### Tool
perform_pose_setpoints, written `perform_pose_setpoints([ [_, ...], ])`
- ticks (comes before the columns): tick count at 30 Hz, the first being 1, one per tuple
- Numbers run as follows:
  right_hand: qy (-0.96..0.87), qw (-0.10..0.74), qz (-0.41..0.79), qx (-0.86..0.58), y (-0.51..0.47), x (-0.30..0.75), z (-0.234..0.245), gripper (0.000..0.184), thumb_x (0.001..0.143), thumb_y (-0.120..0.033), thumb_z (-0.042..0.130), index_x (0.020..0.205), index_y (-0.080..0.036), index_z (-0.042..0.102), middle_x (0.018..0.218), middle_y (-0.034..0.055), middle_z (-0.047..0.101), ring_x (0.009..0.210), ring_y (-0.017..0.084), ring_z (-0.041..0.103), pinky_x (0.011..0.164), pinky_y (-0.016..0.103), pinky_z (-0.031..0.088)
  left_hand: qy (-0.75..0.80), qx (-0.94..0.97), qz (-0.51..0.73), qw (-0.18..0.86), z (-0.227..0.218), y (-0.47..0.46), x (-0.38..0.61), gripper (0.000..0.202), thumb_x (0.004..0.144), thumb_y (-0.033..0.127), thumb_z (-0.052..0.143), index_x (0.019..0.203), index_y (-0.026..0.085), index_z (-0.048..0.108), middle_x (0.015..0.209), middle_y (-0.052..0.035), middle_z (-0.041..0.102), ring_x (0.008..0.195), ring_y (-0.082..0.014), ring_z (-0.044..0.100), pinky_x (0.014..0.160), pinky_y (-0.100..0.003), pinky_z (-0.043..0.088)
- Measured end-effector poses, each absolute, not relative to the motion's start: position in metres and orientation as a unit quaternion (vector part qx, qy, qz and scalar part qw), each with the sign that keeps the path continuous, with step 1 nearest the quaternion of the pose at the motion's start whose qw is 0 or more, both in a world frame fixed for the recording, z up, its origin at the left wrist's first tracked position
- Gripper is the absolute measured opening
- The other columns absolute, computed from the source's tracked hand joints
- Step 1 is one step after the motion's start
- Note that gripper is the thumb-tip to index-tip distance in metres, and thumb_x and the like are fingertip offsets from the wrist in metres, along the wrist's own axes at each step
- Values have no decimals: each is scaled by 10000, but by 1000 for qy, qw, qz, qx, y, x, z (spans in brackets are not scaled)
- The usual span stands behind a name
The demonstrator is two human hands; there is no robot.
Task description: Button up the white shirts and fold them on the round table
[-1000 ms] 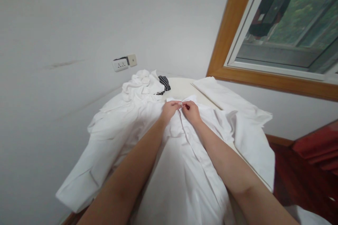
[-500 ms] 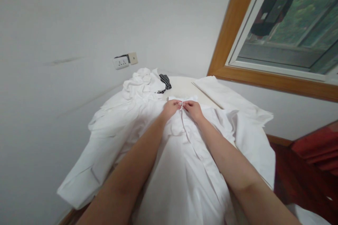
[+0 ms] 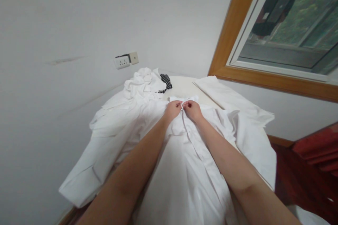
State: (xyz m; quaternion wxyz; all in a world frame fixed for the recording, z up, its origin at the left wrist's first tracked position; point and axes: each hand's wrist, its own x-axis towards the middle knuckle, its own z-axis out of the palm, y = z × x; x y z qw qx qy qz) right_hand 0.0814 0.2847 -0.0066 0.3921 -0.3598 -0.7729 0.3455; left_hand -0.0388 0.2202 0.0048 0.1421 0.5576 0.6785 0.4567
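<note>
A white shirt lies spread over the table, its front strip running from the collar toward me and its sleeves out to both sides. Just below the collar, my left hand pinches one front edge of the shirt. My right hand pinches the cloth directly beside it, fingertips almost touching the left ones. Whether a button sits between the fingers is too small to make out.
Crumpled white cloth and a black striped cloth lie at the table's back left. A folded white cloth rests at the back right. Behind the table are a wall with a socket and a wood-framed window.
Both hands stay at the collar with their pinch on the shirt; the right fingers have curled slightly. The view has shifted a little.
</note>
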Motion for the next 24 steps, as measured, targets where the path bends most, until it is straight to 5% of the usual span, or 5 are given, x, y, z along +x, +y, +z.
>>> perform_pose_setpoints([
  [8, -792, 402, 268, -374, 277, 81, -4, 175, 740, -191, 500, 772, -180, 672, 734, 22, 671, 668, 141, 573, 659, 250, 441, 683, 532, 485, 125, 7, 217, -34, 180, 812, 241, 560, 866, 178, 719, 881, -57, 733, 833, -173, 668, 779, -248, 499],
  [16, -748, 389, 300, -446, 271, 79, -1, 169, 749, -325, 582, 726, -197, 690, 680, 19, 677, 627, 148, 587, 609, 250, 435, 692, 505, 499, 131, -2, 224, -36, 144, 798, 216, 570, 843, 183, 703, 833, -34, 725, 812, -153, 657, 766, -247, 503],
  [24, -780, 397, 300, -379, 270, 81, 0, 142, 743, -216, 572, 817, -189, 691, 719, 13, 682, 649, 144, 592, 635, 247, 438, 687, 462, 534, 171, -7, 232, -41, 146, 801, 204, 548, 835, 168, 685, 800, -32, 717, 737, -130, 654, 718, -236, 508],
])
